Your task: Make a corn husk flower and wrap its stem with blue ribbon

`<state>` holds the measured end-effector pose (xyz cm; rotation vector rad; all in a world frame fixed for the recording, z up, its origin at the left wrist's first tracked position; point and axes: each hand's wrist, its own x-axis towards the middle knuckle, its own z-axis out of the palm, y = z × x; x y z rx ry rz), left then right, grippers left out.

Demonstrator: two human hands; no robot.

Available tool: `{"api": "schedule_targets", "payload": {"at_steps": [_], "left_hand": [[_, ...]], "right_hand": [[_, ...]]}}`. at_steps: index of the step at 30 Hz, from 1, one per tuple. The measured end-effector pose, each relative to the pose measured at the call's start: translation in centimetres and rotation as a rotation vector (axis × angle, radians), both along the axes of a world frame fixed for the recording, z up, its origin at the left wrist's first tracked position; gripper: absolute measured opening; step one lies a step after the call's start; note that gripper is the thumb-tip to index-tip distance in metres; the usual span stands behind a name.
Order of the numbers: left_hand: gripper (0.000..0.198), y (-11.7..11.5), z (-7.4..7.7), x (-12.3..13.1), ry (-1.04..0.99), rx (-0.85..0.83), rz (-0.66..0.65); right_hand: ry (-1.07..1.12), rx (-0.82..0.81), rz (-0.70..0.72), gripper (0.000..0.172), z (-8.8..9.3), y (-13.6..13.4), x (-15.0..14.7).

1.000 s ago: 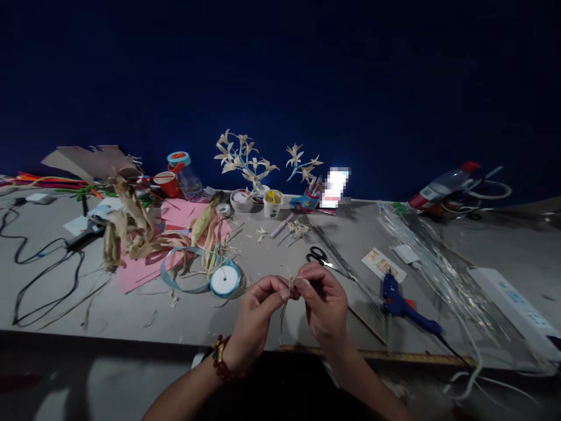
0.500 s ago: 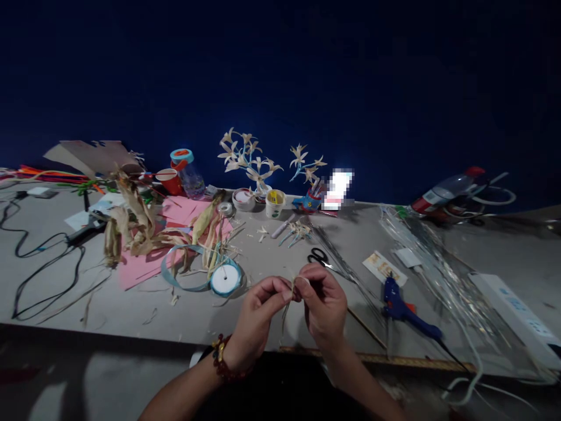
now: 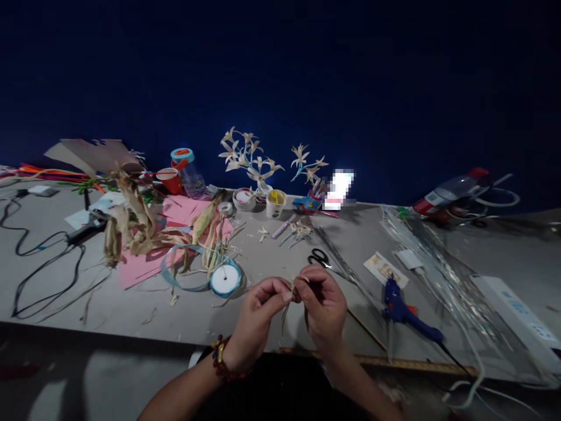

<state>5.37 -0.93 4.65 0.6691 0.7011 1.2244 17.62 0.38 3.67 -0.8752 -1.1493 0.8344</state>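
Note:
My left hand (image 3: 258, 316) and my right hand (image 3: 323, 305) meet just above the near edge of the grey table (image 3: 144, 307). Both pinch a thin pale strip of dried husk (image 3: 289, 298) between their fingertips; its loose end hangs down between the hands. A beaded bracelet (image 3: 220, 356) sits on my left wrist. A blue ribbon spool (image 3: 224, 278) lies just left of my left hand, and black scissors (image 3: 319, 256) lie just beyond my right hand.
Dried corn husks (image 3: 131, 225) lie on pink paper (image 3: 146, 263) at left, with black cables (image 3: 41, 269) beyond. A blue glue gun (image 3: 401, 310), clear film (image 3: 438, 269) and a white power strip (image 3: 512, 307) lie right. Husk flower sprigs (image 3: 249, 161), cups and a bottle (image 3: 447, 190) line the back.
Both hands stay together on the husk strip, with only small finger movements. The view has shifted slightly.

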Motion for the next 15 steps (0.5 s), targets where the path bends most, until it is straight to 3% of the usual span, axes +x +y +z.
{"api": "schedule_targets", "payload": {"at_steps": [15], "left_hand": [[0.012, -0.09, -0.18, -0.01, 0.019, 0.017, -0.007]], "right_hand": [[0.003, 0.016, 0.064, 0.011, -0.20, -0.11, 0.68]]}}
